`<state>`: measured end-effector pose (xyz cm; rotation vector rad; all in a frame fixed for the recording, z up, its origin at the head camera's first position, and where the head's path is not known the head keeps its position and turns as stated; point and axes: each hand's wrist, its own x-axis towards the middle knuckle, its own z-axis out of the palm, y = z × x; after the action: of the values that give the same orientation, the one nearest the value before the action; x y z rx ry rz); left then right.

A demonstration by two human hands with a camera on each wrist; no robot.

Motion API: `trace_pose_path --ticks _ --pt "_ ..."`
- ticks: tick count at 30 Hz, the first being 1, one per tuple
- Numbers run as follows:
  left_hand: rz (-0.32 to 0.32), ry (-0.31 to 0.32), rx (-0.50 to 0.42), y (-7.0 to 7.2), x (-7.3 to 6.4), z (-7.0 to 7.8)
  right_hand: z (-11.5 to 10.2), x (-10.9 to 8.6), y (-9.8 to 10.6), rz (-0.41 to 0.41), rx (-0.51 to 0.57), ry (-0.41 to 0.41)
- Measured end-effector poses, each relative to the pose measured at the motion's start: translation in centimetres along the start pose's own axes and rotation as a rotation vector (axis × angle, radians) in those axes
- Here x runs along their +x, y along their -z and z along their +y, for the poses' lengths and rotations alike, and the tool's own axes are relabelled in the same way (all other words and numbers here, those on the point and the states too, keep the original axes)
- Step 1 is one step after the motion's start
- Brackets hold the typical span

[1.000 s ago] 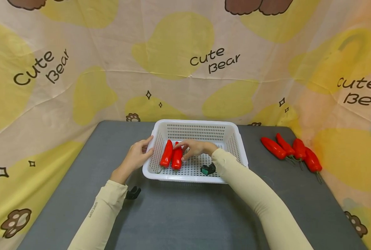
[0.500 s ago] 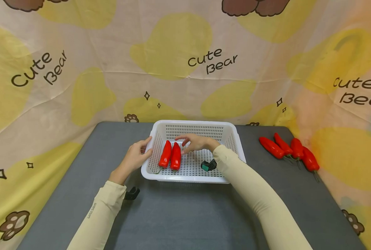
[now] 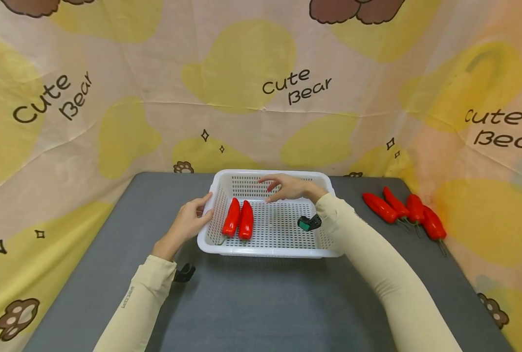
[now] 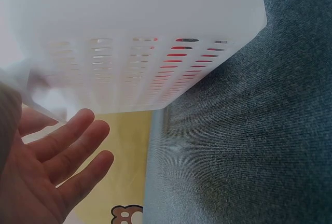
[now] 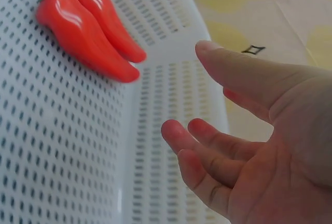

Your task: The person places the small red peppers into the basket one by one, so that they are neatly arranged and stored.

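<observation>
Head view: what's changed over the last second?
The right hand had its fingers on the right-hand pepper in the basket; it has let go and moved right and toward the basket's far side, now holding nothing. Unchanged: both peppers in the basket, the left hand at its left rim, and the four peppers on the table.

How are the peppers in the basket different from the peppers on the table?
There are just two basket peppers, but four table peppers. The basket peppers lie inside a white basket full of holes; the table peppers lie on the gray table. Seen from above, the basket peppers lie straighter, while the table peppers slant more. Both bunches are shiny and red.
</observation>
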<state>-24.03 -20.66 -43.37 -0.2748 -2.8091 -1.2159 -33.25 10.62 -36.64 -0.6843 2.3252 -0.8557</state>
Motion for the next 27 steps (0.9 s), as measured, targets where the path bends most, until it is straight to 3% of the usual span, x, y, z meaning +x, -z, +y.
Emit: trace_pose_path --ticks 8,21,27 --pt "0.003 -0.012 0.004 0.0 0.1 0.0 0.2 -2.3 2.3 0.035 -0.063 0.018" --pt "0.002 -0.015 0.008 0.1 0.1 0.1 2.1 -5.9 5.0 0.088 -0.035 0.067" --pt "-0.007 0.004 0.014 0.1 0.1 0.2 3.6 -7.4 5.9 0.135 -0.013 0.035"
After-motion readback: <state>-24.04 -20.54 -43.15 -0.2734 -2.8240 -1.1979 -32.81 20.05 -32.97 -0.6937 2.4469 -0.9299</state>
